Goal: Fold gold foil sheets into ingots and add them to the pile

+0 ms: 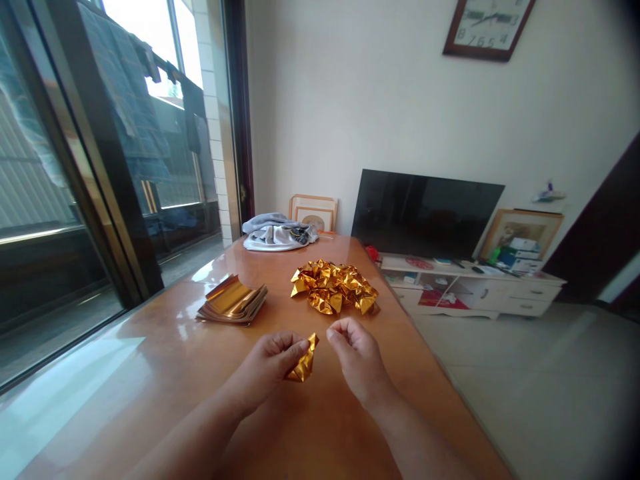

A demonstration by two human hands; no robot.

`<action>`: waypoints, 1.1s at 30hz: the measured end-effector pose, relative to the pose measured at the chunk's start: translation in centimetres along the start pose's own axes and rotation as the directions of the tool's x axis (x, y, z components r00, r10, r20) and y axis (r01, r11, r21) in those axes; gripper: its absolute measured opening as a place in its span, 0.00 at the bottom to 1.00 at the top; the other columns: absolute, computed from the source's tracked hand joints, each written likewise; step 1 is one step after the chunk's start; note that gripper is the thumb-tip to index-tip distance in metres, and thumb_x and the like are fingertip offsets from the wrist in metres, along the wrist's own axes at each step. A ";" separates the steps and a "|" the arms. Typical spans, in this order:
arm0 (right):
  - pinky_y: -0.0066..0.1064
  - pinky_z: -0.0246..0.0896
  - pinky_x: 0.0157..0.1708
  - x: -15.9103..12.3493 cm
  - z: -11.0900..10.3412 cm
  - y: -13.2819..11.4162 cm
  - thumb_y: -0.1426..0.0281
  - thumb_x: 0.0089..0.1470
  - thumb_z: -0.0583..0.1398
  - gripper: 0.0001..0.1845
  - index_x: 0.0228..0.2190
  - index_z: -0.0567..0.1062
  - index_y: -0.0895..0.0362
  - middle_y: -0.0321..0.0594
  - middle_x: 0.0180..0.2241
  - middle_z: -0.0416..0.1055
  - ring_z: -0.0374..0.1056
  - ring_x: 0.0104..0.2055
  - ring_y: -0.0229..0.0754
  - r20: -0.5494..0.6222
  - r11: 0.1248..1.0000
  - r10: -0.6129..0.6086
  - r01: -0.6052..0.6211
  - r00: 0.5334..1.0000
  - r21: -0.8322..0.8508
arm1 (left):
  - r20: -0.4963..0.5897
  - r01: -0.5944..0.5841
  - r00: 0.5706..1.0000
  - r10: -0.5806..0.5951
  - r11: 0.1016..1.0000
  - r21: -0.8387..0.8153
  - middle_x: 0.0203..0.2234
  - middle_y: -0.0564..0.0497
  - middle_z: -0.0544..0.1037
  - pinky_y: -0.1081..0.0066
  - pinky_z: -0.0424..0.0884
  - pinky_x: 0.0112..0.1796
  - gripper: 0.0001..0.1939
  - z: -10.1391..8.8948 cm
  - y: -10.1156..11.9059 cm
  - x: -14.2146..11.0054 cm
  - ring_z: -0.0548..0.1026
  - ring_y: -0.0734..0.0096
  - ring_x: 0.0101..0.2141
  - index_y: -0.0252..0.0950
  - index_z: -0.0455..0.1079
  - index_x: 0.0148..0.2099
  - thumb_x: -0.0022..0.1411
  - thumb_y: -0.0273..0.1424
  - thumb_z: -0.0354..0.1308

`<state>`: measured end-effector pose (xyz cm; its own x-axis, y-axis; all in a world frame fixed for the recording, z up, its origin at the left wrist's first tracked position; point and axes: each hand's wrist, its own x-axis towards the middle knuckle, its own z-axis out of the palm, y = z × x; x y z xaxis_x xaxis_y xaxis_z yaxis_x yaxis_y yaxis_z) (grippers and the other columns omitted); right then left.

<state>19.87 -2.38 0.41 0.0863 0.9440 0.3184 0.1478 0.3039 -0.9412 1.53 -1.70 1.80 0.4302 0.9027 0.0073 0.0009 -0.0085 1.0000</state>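
Note:
My left hand (265, 370) pinches a folded piece of gold foil paper (303, 360) at its fingertips, and the piece has a pointed, creased shape. My right hand (357, 360) is close beside it, with its fingertips closed together and nothing visible between them. Farther ahead on the glossy wooden table (310, 427) lies a heap of crumpled or folded gold foil pieces (334, 287). To its left sits a stack of flat gold foil sheets (233, 301). Neither hand touches the heap or the stack.
A white and grey cloth bundle (277, 233) lies at the table's far end, before a picture frame (314, 213). A glass sliding door (100, 167) runs along the left. A black television (425, 213) stands on a white cabinet (470, 287) beyond the right edge.

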 end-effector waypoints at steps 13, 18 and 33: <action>0.27 0.55 0.26 -0.6 0.7 0.0 0.64 0.57 0.60 0.10 0.27 0.70 0.55 0.31 0.23 0.63 0.58 0.26 0.36 0.028 0.996 -0.055 0.057 0.998 -0.068 | 0.010 -0.054 0.998 0.054 0.999 0.009 0.22 0.53 0.69 0.74 0.55 0.26 0.24 -0.1 -0.1 0.2 0.61 0.77 0.24 0.31 0.71 0.29 0.62 0.50 0.60; 0.28 0.61 0.30 -0.9 1.3 0.4 0.67 0.56 0.61 0.05 0.30 0.73 0.56 0.35 0.28 0.71 0.65 0.29 0.38 0.029 0.981 -0.129 0.132 0.991 -0.144 | 0.014 -0.087 0.996 0.086 0.995 0.055 0.24 0.52 0.70 0.74 0.56 0.27 0.20 -0.6 -0.5 0.5 0.61 0.75 0.26 0.31 0.75 0.32 0.64 0.44 0.59; 0.30 0.64 0.32 -0.8 1.3 1.2 0.69 0.57 0.60 0.04 0.32 0.76 0.54 0.38 0.30 0.75 0.70 0.31 0.40 -0.014 0.944 -0.212 0.201 0.977 -0.262 | 0.064 -0.148 0.988 0.141 0.980 0.129 0.21 0.55 0.63 0.74 0.54 0.25 0.19 0.0 -0.8 0.6 0.59 0.77 0.23 0.33 0.70 0.29 0.66 0.42 0.57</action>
<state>18.73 -2.56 -1.09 0.0668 0.8560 0.5126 0.4153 0.4433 -0.7943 1.77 -1.15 1.00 0.4831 0.8630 0.1480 0.0535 -0.1978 0.9788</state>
